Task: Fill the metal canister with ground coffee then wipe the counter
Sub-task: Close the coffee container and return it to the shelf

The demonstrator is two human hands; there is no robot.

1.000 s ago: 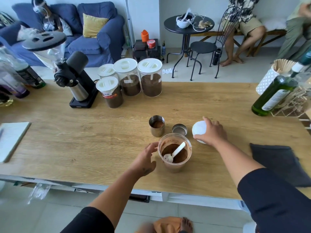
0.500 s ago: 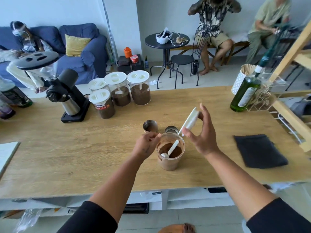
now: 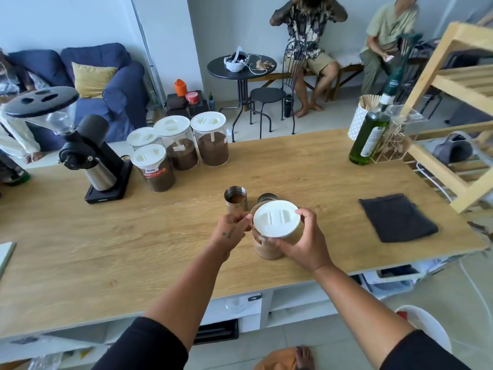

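A small metal canister (image 3: 235, 199) stands open on the wooden counter (image 3: 133, 236), brown ground coffee showing inside. Its metal lid (image 3: 266, 197) lies just to its right, partly hidden. In front of them stands a clear coffee jar (image 3: 266, 249) with a white lid (image 3: 276, 218) resting on its top. My right hand (image 3: 301, 244) wraps around the jar's right side and the lid's rim. My left hand (image 3: 231, 231) touches the jar's left rim with closed fingers. The scoop seen earlier is hidden under the lid.
Several lidded coffee jars (image 3: 184, 145) and a black grinder (image 3: 90, 158) stand at the back left. A dark cloth (image 3: 397, 217) lies at the right, a green bottle (image 3: 369, 140) and a wooden shelf (image 3: 453, 102) behind it. People sit beyond the counter.
My right hand picked the white lid up from the counter, carried it over and set it on top of the coffee jar. My left hand came in against the jar's rim.
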